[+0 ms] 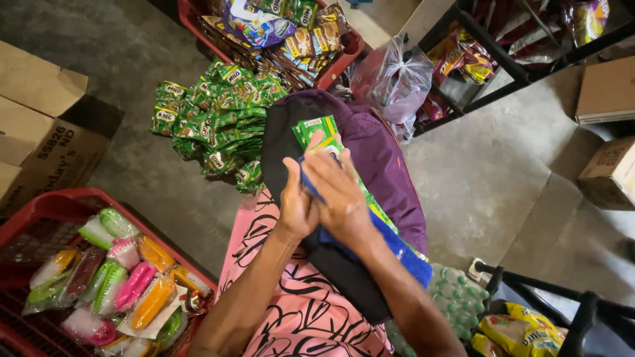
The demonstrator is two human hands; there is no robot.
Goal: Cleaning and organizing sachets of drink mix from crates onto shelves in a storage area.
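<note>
The fingers of the right hand (340, 192) lie flat and pressed down on a strip of green sachets (321, 132), with a blue cloth (397, 248) trapped under the palm. The left hand (296, 205) sits just beside it, touching, its fingers curled around the edge of the same cloth and strip. Both rest over the person's lap, on a dark purple garment (383, 165) draped across a pink patterned dress (297, 311). The strip runs from the fingertips back under the right forearm.

Beyond the hands, on the concrete floor (489, 178), lies a heap of more green sachets (211, 119), and past it a red crate (344, 56) of brown and blue packets. At lower left a red basket (40, 211) holds coloured brushes (132, 284) in clear wrappers. A clear plastic bag (397, 79) leans by a black shelf (503, 66). Cardboard boxes (46, 125) stand at the left edge.
</note>
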